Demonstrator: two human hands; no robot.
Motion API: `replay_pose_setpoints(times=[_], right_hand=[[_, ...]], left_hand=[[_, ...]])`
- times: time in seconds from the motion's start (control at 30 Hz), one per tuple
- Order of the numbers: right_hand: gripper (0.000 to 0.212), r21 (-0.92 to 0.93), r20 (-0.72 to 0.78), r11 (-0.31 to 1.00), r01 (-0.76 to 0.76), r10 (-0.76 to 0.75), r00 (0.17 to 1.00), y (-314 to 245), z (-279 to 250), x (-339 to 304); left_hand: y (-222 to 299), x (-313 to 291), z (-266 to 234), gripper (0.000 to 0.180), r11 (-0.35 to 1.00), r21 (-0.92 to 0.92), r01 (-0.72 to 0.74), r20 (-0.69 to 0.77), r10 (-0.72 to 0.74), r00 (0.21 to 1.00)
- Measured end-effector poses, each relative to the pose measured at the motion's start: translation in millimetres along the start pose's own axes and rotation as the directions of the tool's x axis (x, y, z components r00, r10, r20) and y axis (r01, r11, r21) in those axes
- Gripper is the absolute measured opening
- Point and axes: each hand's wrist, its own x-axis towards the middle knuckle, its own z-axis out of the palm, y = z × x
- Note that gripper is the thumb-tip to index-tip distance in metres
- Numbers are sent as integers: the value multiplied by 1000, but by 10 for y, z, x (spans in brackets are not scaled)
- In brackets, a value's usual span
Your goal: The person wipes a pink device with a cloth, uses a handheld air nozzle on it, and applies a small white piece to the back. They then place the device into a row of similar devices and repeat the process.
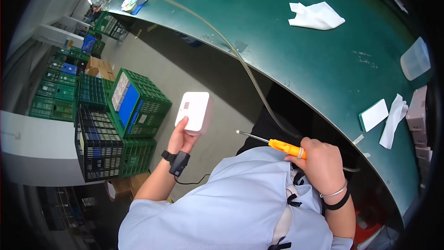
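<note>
My left hand [181, 139] is closed around the lower edge of a white box-shaped device [198, 111] with rounded corners. A small grey vent grille shows on its face. My right hand [323, 164] grips a yellow air blow gun [286, 147], whose thin metal nozzle points left toward the device without touching it. A clear air hose [253, 81] sags down from the top to beside my right hand; where it joins the gun is hidden. Both hands are held in front of my body, off the table.
The green table [259, 23] curves along the right and top. On it lie white cloths [317, 16], a white flat panel [373, 115], a translucent cup [415, 60] and stacked pale devices [417, 111]. Green crates [148, 97] and a black crate [99, 146] stand on the floor at left.
</note>
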Motion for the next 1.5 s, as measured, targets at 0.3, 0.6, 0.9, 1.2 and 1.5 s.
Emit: replay_pose_setpoints(times=[0.3, 0.6, 0.9, 1.2, 1.5], right_hand=[[39, 309, -242, 947, 86, -9, 970, 225, 59, -509], [32, 423, -557, 897, 127, 147, 817, 473, 77, -1168], [22, 576, -726, 757, 308, 647, -232, 907, 434, -1434], [22, 611, -731, 764, 209, 645, -222, 1339, 500, -1495], [28, 819, -525, 511, 263, 851, -19, 1529, 963, -1654]], left_hand=[[275, -247, 136, 57, 814, 299, -499, 219, 450, 866], [395, -423, 677, 56, 845, 227, -484, 433, 358, 827], [267, -576, 1462, 59, 759, 141, -636, 717, 364, 594], [-40, -901, 2760, 43, -174, -531, -829, 825, 115, -553], [-529, -1038, 3082, 29, -339, -757, -558, 582, 38, -813]])
